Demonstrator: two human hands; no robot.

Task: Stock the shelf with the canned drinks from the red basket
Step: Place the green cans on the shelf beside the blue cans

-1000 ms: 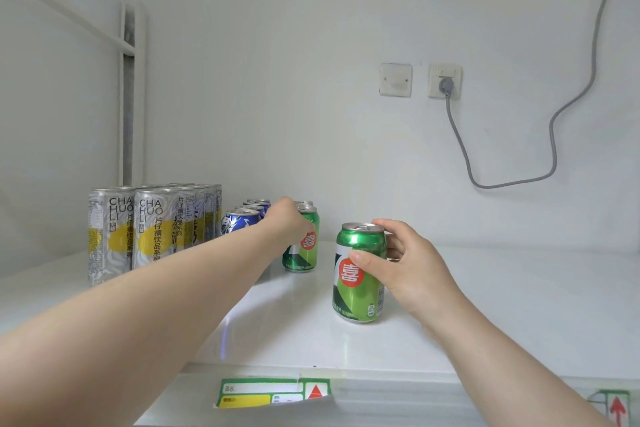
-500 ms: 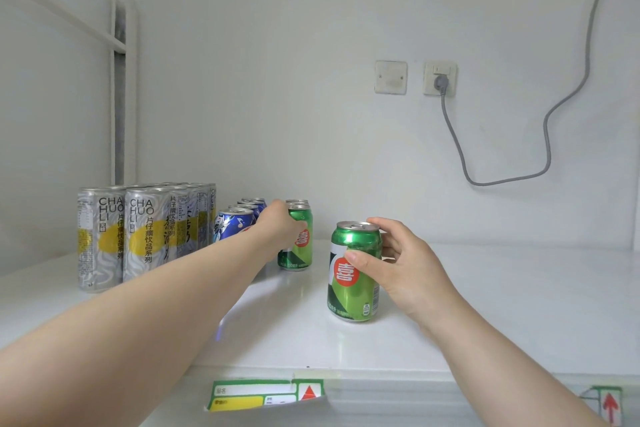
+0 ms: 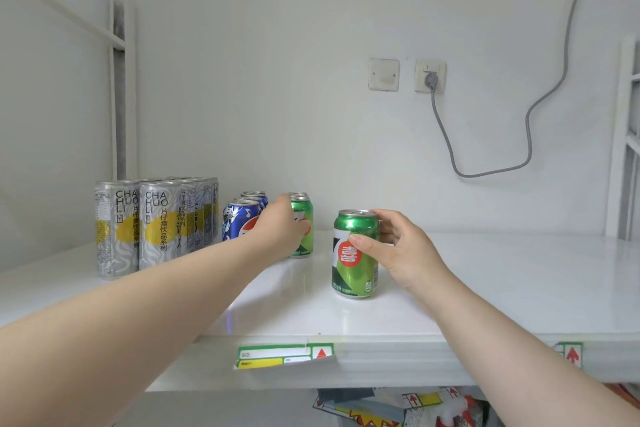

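The right hand has its thumb and fingers wrapped around the lone green can, which stands upright on the white shelf, toward its front edge. The left hand curls around the second green can, which heads a short row just right of the blue cans. Farther left stand 2 rows of tall silver cans.

Our left hand covers most of the far green can, its fingertips out of sight behind it. Our right hand hides the right side of the near green can. The grey cable runs off the top edge. We cannot read the blurred shelf label.
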